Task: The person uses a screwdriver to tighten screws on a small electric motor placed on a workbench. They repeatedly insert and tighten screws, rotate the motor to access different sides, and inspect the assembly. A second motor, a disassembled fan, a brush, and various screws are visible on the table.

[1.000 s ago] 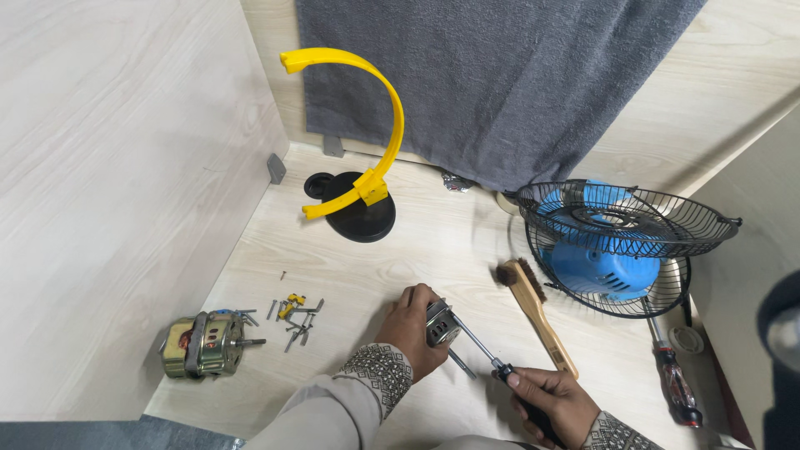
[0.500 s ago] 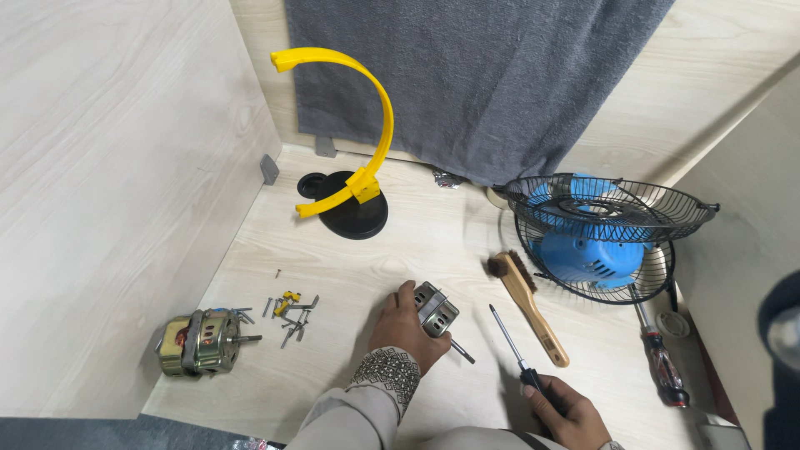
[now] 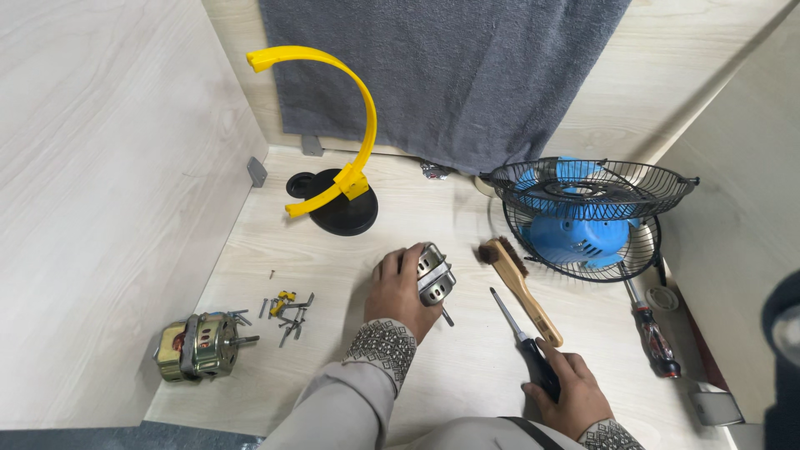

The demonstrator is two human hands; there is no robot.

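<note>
Two hands low over worktop [image 3: 350, 250]: left hand [image 3: 398, 292] grip wrapped round silver motor housing [image 3: 434, 273] at centre; right hand [image 3: 571, 390] grip clenched on black-handled screwdriver [image 3: 521, 337], tip near wooden brush [image 3: 518, 287]

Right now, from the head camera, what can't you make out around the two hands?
- Silver motor part: its left side is hidden by the left hand.
- Screwdriver: its handle end is covered by the right hand.
- Loose screws: too small to tell types.
- Fan: blades screened by its guard.
</note>
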